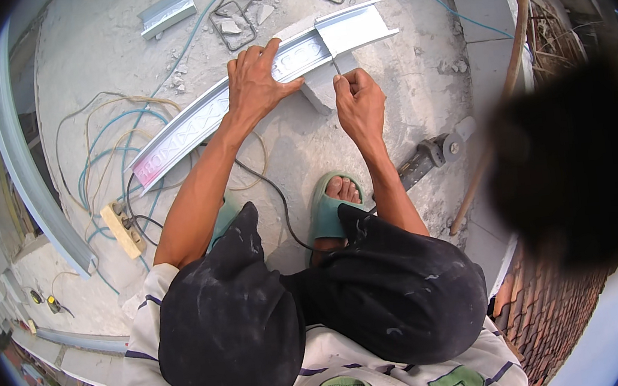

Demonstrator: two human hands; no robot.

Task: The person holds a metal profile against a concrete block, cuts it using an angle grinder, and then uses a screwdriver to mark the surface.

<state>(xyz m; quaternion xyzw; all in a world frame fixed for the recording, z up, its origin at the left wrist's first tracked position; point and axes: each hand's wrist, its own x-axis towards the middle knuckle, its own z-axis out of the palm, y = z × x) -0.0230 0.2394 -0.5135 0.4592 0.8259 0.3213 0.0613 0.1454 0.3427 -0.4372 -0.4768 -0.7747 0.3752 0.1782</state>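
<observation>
A long silver metal channel [203, 114] lies slantwise across the floor in front of me, raised at its right part on a grey block [319, 92]. My left hand [258, 85] grips it across its width, fingers over the far edge and thumb by the near edge. At the channel's right end sits a shorter, plainer metal channel piece [356, 30], overlapping it. My right hand [360, 105] is closed in a pinch on a thin dark rod [336, 66], whose tip meets the near end of the seam between the two pieces. The rod's kind is unclear.
An angle grinder [433, 156] lies right of my feet. A yellowish power strip [124, 229] and tangled cables [97, 151] are at left. Another metal channel [27, 162] stands along the left edge. Bent wire frames [233, 26] and a channel offcut [167, 14] lie beyond.
</observation>
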